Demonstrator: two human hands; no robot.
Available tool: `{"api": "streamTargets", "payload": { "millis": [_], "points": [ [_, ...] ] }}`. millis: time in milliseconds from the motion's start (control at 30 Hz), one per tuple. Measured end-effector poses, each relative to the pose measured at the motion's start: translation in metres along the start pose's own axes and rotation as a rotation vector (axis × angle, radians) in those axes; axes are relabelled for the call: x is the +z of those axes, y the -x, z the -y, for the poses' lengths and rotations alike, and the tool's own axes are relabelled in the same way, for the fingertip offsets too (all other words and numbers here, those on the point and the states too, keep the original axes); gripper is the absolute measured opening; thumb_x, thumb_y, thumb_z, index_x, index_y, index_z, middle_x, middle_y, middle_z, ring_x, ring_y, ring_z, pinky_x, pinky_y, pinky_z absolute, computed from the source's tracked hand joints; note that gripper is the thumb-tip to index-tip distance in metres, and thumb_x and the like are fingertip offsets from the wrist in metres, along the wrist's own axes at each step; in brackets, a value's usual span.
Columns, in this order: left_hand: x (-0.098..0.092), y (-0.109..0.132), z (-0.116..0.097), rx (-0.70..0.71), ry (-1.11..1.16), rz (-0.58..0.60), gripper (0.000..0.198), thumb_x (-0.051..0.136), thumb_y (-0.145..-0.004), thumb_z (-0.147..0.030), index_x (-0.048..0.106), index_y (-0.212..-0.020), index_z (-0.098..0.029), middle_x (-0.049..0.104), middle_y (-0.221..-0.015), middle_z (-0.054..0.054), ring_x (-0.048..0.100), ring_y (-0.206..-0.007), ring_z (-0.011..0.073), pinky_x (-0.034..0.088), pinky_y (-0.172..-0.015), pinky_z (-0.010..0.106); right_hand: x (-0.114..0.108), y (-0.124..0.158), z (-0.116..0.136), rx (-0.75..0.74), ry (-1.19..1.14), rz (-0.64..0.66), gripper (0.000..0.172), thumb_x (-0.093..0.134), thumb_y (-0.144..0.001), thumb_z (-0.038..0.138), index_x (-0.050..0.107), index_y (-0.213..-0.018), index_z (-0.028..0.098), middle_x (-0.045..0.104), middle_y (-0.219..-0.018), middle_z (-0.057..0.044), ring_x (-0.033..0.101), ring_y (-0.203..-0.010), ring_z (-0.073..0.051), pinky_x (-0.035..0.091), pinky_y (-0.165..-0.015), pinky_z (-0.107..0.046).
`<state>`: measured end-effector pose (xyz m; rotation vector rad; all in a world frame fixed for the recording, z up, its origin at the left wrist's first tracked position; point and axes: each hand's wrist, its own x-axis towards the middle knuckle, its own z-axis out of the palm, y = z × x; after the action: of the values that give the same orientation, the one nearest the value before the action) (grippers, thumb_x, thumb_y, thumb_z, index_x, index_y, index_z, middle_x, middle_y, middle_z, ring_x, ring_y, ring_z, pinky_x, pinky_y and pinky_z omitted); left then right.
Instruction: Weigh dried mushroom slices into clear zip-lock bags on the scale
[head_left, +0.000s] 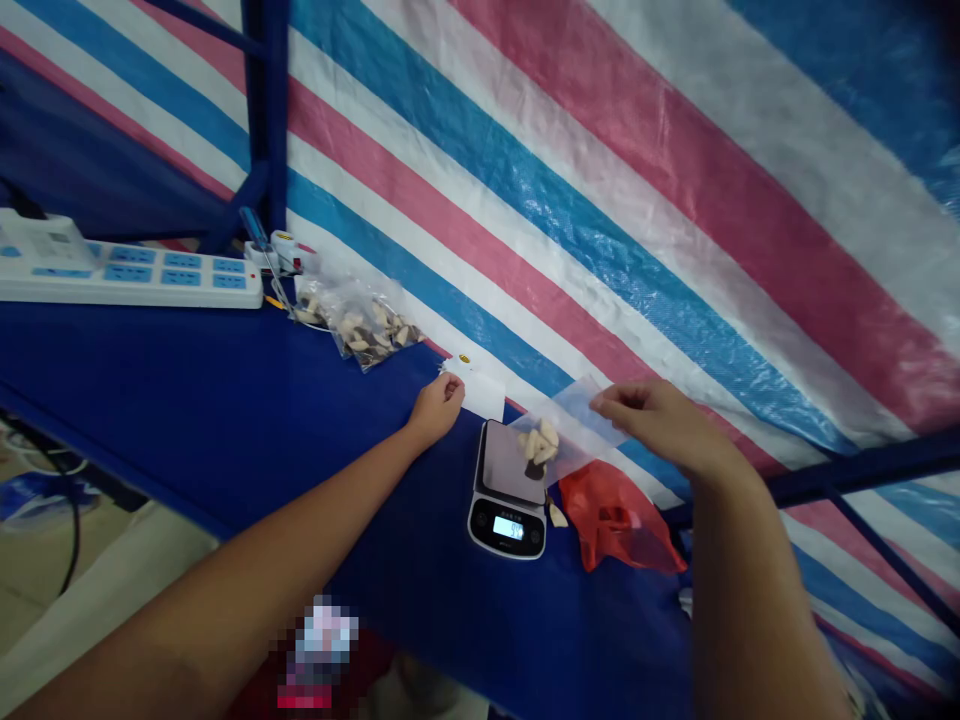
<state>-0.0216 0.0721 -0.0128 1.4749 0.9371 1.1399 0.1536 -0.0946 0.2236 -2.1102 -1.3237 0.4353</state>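
The person's right grip (664, 415) is closed in a pinch on the upper edge of a clear plastic bag (576, 445). The bag slants down and left from this grip, its lower end over the digital scale (499, 472); pale pieces (541, 442) and a dark one lie gathered there. The scale's lit display (508, 527) faces the person, its digits too blurred to read.

The left grip (437, 410) has curled fingers at the edge of white paper (486, 393); whether it pinches the paper cannot be told. Below the right grip, a crumpled red plastic bag (619, 520) lies on the blue desk (405, 510), with a loose pale piece (556, 513) between it and the scale. Left of and beyond the left grip are a filled clear bag (375, 328), a blue-handled screwdriver (253, 228) and a white power strip (161, 292).
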Motion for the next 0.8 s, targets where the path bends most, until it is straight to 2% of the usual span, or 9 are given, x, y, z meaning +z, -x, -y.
{"api": "streamTargets", "payload": {
  "millis": [100,167,233,300,367,433,500,667,800],
  "points": [
    [0.000,0.000,0.001,0.012,-0.008,-0.007,0.006,0.057,-0.082,-0.024,0.061,-0.085,-0.021,0.065,-0.076,0.000,0.060,-0.071,0.0178,0.047,-0.072,0.030,0.016,0.013,-0.042,0.047,-0.154,-0.134,0.029,0.085,-0.065,0.047,0.075,-0.070,0.020,0.061,-0.060,-0.002,0.048,-0.053,-0.016,0.039,-0.051,-0.031],
    [0.000,-0.001,0.002,0.025,-0.018,-0.019,0.006,0.057,-0.083,-0.025,0.061,-0.085,-0.021,0.065,-0.077,0.000,0.060,-0.072,0.0180,0.047,-0.073,0.031,0.036,0.029,-0.081,0.169,-0.250,-0.226,0.038,0.080,-0.064,0.056,0.077,-0.078,0.020,0.065,-0.064,-0.003,0.054,-0.055,-0.018,0.042,-0.052,-0.032],
    [0.000,-0.001,0.003,0.035,-0.025,-0.020,0.006,0.056,-0.084,-0.026,0.061,-0.085,-0.021,0.066,-0.077,0.000,0.060,-0.073,0.0181,0.047,-0.073,0.031,0.057,0.047,-0.122,0.250,-0.258,-0.233,0.042,0.077,-0.065,0.060,0.077,-0.080,0.020,0.069,-0.068,-0.006,0.059,-0.058,-0.023,0.045,-0.052,-0.035],
    [0.001,-0.002,0.004,0.045,-0.036,-0.012,0.007,0.056,-0.084,-0.026,0.061,-0.085,-0.022,0.066,-0.077,0.001,0.060,-0.072,0.0181,0.046,-0.073,0.031,0.074,0.064,-0.158,0.331,-0.283,-0.440,0.039,0.075,-0.063,0.060,0.074,-0.075,0.023,0.069,-0.067,-0.006,0.062,-0.059,-0.026,0.047,-0.053,-0.038],
    [0.001,-0.002,0.004,0.058,-0.054,-0.012,0.008,0.055,-0.085,-0.027,0.061,-0.085,-0.021,0.066,-0.077,0.001,0.059,-0.072,0.0181,0.045,-0.072,0.031,0.086,0.078,-0.184,0.344,-0.258,-0.610,0.037,0.070,-0.067,0.063,0.069,-0.069,0.025,0.068,-0.064,-0.006,0.060,-0.059,-0.027,0.047,-0.056,-0.040],
    [0.002,-0.001,0.003,0.072,-0.070,-0.015,0.008,0.055,-0.086,-0.026,0.060,-0.085,-0.021,0.065,-0.076,0.001,0.059,-0.073,0.0179,0.045,-0.072,0.030,0.097,0.088,-0.196,0.320,-0.129,-0.719,0.038,0.060,-0.077,0.062,0.064,-0.067,0.026,0.067,-0.065,-0.006,0.061,-0.063,-0.028,0.047,-0.062,-0.039],
    [0.001,0.000,0.001,0.085,-0.079,-0.009,0.007,0.054,-0.087,-0.024,0.060,-0.084,-0.021,0.065,-0.077,0.001,0.059,-0.073,0.0173,0.044,-0.072,0.030,0.107,0.095,-0.198,0.311,0.029,-0.764,0.038,0.053,-0.082,0.058,0.060,-0.065,0.026,0.065,-0.063,-0.006,0.060,-0.065,-0.027,0.045,-0.066,-0.038],
    [0.000,0.002,0.001,0.069,-0.045,-0.013,0.007,0.055,-0.086,-0.020,0.060,-0.082,-0.019,0.064,-0.076,0.001,0.058,-0.070,0.0159,0.044,-0.071,0.030,0.126,0.101,-0.192,0.242,0.269,-0.725,0.036,0.047,-0.085,0.053,0.056,-0.067,0.023,0.059,-0.061,-0.003,0.054,-0.062,-0.021,0.038,-0.067,-0.032],
    [-0.001,0.004,-0.016,-0.006,0.174,-0.073,0.003,0.057,-0.085,-0.018,0.058,-0.082,-0.019,0.063,-0.077,0.002,0.059,-0.071,0.0148,0.046,-0.071,0.030,0.127,0.100,-0.193,0.198,0.308,-0.728,0.037,0.044,-0.086,0.052,0.054,-0.068,0.022,0.062,-0.066,-0.005,0.053,-0.064,-0.020,0.036,-0.067,-0.031]
  ]
}}
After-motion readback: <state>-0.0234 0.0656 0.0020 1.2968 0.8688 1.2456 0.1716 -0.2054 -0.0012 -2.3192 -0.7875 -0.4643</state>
